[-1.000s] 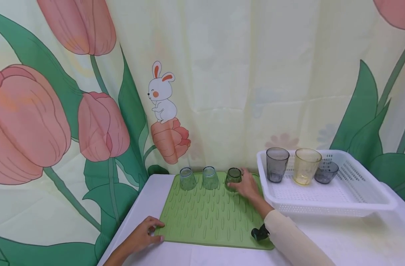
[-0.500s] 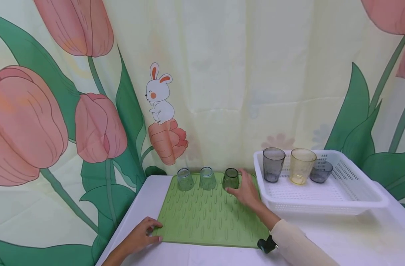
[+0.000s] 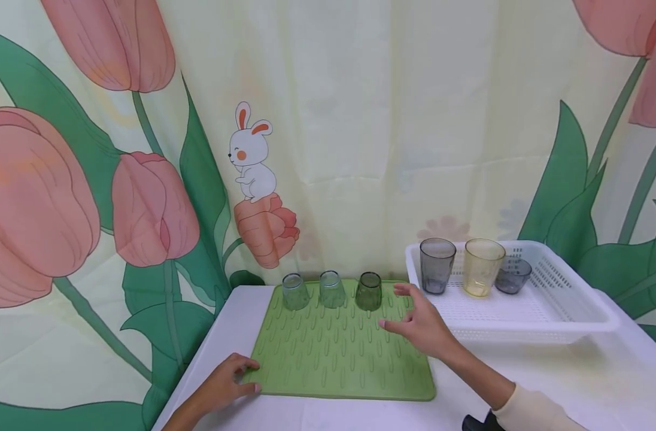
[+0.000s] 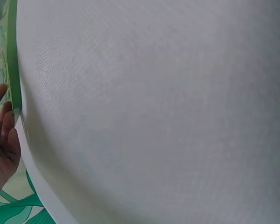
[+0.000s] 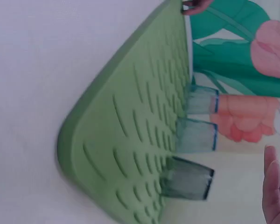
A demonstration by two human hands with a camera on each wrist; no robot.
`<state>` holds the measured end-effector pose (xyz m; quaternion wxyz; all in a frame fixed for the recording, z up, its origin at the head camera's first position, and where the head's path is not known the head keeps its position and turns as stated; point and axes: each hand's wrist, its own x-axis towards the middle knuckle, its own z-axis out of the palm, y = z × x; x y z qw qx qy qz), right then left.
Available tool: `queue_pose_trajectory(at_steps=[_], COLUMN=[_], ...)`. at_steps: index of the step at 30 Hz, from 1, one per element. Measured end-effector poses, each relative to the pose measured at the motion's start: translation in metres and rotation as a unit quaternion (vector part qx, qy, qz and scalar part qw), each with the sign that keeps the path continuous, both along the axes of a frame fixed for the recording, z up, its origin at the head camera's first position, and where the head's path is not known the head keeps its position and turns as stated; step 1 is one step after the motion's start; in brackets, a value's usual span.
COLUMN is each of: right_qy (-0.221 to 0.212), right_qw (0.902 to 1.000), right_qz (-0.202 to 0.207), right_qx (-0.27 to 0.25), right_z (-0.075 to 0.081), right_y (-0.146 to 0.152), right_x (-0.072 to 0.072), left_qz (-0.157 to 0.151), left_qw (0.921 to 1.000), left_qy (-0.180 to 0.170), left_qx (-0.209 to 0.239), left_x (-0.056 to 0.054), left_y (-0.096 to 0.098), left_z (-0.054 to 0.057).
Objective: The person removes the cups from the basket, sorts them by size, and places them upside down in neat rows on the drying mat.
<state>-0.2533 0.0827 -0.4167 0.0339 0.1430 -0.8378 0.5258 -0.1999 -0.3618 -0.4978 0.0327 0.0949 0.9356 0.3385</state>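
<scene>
My right hand [image 3: 422, 326] hovers over the right part of a green ribbed drying mat [image 3: 344, 365], thumb and fingers spread apart, holding nothing. Just left of its fingertips a dark grey-green glass [image 3: 369, 293] stands upside down on the mat. Two pale blue-green glasses, a middle one [image 3: 332, 291] and a left one [image 3: 295, 293], stand upside down in the same row along the back edge. In the right wrist view the dark glass [image 5: 189, 179] is nearest. My left hand [image 3: 224, 381] touches the mat's front left corner, its fingers loosely bent.
A white perforated plastic basket [image 3: 527, 328] stands right of the mat. In it are a tall grey glass [image 3: 437, 269], a yellow glass [image 3: 482, 272] and a short grey glass [image 3: 513, 276], all upright. A tulip-printed curtain [image 3: 349, 120] hangs behind the white-covered table [image 3: 522, 371].
My right hand has let go of the dark glass and drawn back to the right and toward me. That glass stays on the mat. The left hand keeps its place at the corner.
</scene>
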Motion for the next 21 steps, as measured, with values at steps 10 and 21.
queue_pose_trajectory(at_steps=[10, 21], right_qy=[0.013, 0.031], right_qw=[0.9990, 0.9927], right_qz=[-0.041, -0.097], right_qx=[0.012, 0.065], right_z=[0.025, 0.026], right_y=[0.084, 0.147], right_x=[0.004, -0.002], left_qz=[-0.037, -0.060], left_qw=[0.9993, 0.9982], left_qy=[-0.005, 0.000], left_qx=[-0.003, 0.002], left_x=[-0.006, -0.019], left_y=[0.007, 0.030], left_z=[0.003, 0.009])
